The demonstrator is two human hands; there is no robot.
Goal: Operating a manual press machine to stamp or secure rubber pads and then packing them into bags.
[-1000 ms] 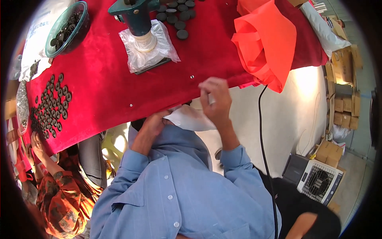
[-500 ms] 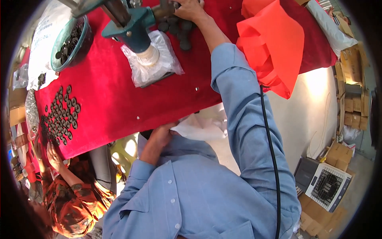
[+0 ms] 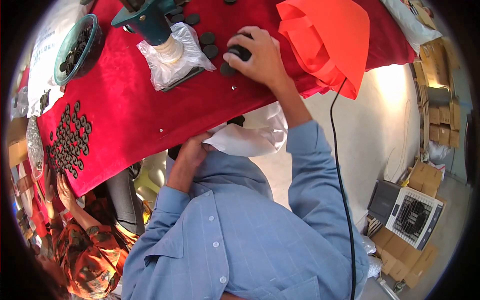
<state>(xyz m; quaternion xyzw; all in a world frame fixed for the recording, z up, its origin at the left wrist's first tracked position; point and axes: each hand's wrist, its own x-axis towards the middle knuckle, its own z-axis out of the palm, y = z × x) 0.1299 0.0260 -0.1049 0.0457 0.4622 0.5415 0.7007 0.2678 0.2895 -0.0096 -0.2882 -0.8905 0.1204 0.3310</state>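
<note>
At nine o'clock, another person's hand (image 3: 64, 186) works among black discs (image 3: 67, 142) on the red bench (image 3: 125, 110). The left hand (image 3: 191, 151) pinches a white bag (image 3: 247, 136) at the bench edge; slackening could spill it. At twelve o'clock, the right hand (image 3: 257, 56) closes its fingers on dark round discs (image 3: 239, 50), which might slip.

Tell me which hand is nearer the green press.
Right. The right hand rests on black discs just right of the green press; the left hand holds a white bag at the table's edge.
</note>
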